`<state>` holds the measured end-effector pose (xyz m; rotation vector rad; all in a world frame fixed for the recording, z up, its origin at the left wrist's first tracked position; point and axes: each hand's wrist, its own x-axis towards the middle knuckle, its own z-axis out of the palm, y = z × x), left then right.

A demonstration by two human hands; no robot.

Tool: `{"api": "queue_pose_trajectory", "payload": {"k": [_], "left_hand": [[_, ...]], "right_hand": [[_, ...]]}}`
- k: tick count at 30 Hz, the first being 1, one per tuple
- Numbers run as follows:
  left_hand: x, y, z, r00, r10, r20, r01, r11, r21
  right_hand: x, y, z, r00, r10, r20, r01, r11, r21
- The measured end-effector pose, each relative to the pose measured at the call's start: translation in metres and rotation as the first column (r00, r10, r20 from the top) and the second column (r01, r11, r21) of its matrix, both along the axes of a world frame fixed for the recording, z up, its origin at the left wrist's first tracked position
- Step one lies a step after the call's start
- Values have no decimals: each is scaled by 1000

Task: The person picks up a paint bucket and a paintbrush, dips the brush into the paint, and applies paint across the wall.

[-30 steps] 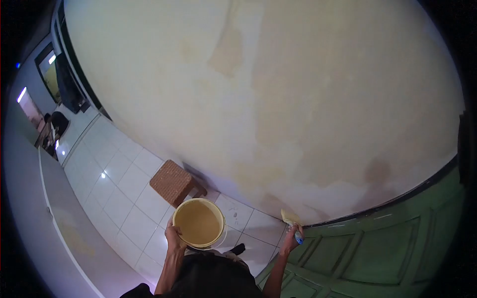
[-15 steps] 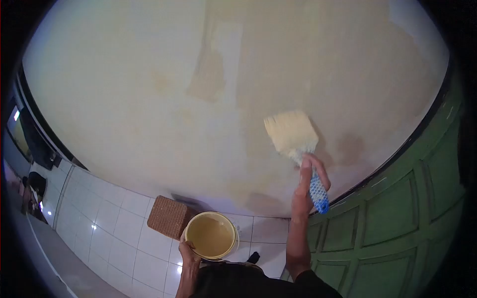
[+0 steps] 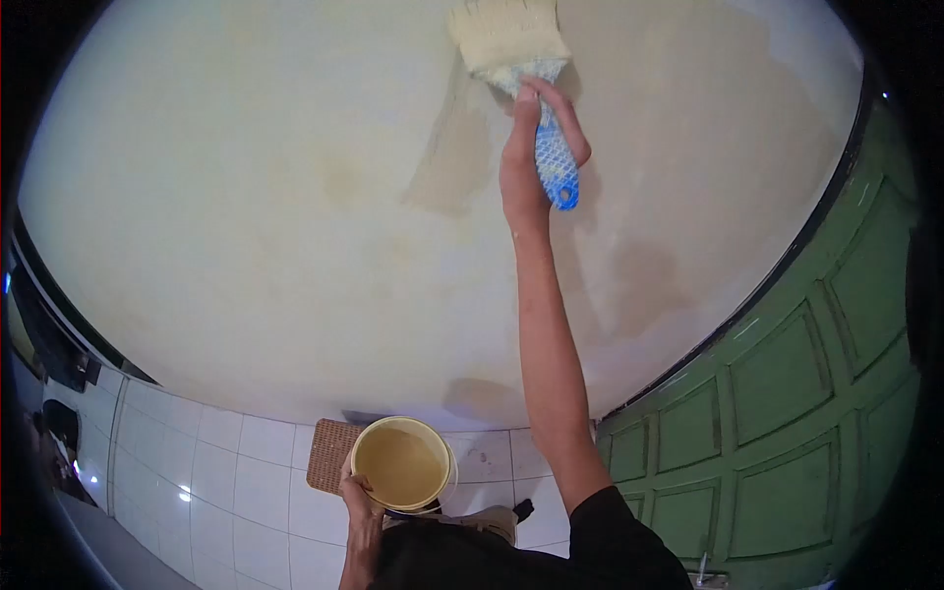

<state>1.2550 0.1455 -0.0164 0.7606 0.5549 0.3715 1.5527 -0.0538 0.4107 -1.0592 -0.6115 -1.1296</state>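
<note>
A wide paintbrush [image 3: 557,165] with a blue and white patterned handle and pale cream bristles is in my right hand [image 3: 526,147], whose fingers wrap the handle near the bristle base. The bristles lie against the pale wall [image 3: 295,256] at the top of the view. Damp darker patches show on the wall around the brush. My left hand [image 3: 360,497] grips the left rim of a round cream bucket [image 3: 444,467] held before my body. Inside the bucket is a tan liquid. The left fingers are partly hidden by the rim.
A brown woven basket [image 3: 329,455] stands on the white tiled floor [image 3: 261,492] behind the bucket. Green panelled doors [image 3: 777,403] close off the right side, beyond a dark wall edge. Dark objects [image 3: 61,428] sit at the far left.
My right hand has carried the brush up and to the left along the wall, and the arm is now stretched out. The bucket has shifted slightly left in view, still in my left hand.
</note>
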Motion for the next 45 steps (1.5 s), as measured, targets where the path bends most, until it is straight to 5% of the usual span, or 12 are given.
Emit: {"api": "queue_pose_trajectory", "payload": {"k": [10, 14, 16, 19, 22, 24, 29, 33, 37, 41, 44, 45], "left_hand": [[2, -4, 9, 991, -73, 110, 76, 997, -28], [1, -1, 0, 991, -65, 115, 70, 997, -35], [3, -2, 3, 994, -48, 97, 58, 992, -108], [-1, -6, 11, 999, -33, 32, 37, 993, -113], [4, 8, 3, 986, -118, 114, 127, 989, -72], [0, 8, -10, 989, -107, 105, 116, 990, -81], [-8, 9, -22, 999, -52, -8, 51, 995, -89], [-12, 6, -12, 994, -59, 88, 67, 993, -95], [-13, 9, -5, 998, -48, 48, 57, 978, -200], [-16, 5, -9, 1000, 22, -5, -22, 989, -148], [-15, 5, -8, 994, 18, 112, -3, 992, -128], [-13, -2, 8, 996, 48, 78, -39, 992, -118]], "right_hand": [[-26, -25, -222, 944, 43, -326, -32, 999, 37], [-51, -25, -312, 865, -85, -495, 74, 996, -43], [-70, -17, -354, 790, -26, -613, 80, 995, 60], [-98, -17, -413, 720, -192, -667, 144, 981, -126], [-99, -5, -418, 508, 32, -861, 139, 983, 119], [-98, -9, -387, 623, -318, -715, 206, 948, -242], [-63, 0, -232, 698, -372, -612, 134, 907, -399], [-48, 7, -135, 849, -231, -475, 114, 958, -263], [-45, 8, -56, 836, -278, -472, 137, 940, -311], [-19, -6, 27, 910, -342, -237, 271, 919, -285], [-25, -14, 96, 933, -314, -175, 261, 927, -271], [-61, -15, 131, 835, -416, -359, 253, 871, -420]]}}
